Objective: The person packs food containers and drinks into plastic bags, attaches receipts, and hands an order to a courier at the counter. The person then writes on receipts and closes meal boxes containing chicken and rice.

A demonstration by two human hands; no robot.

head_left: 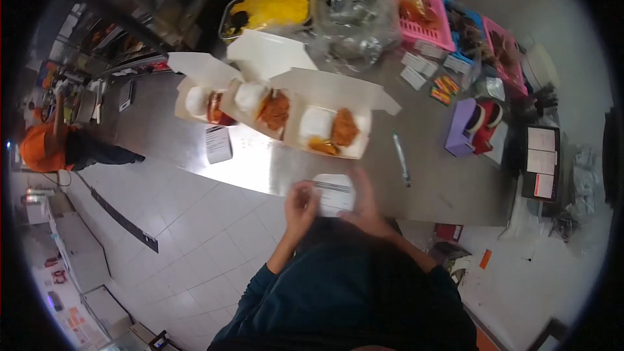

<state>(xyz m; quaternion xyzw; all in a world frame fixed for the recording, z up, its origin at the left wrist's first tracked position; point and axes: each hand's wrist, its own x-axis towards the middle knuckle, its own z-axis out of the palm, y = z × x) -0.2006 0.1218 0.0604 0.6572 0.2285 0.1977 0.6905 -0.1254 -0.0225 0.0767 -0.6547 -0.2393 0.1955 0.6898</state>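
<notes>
**Printed slip (335,195) between two hands, on the near side of the rightmost meal box (341,88)**

The slip shows dark printed lines, heavier across its upper part; the words are too blurred to read. A second slip (219,145), on the steel counter (429,188) left of that box, also bears unreadable print. Beyond the box to its right lie white cards (413,78) and coloured packets (444,89), their lettering too small to make out.

The person's left hand (301,207) is curled, its fingers closed on the slip's left edge. The right hand (368,208) has its fingers extended along the other side, thumb by the lower corner; motion blur hides whether it grips. The box holds rice (318,121) and a fried piece (344,128); right of it lies a pen (402,160).
</notes>
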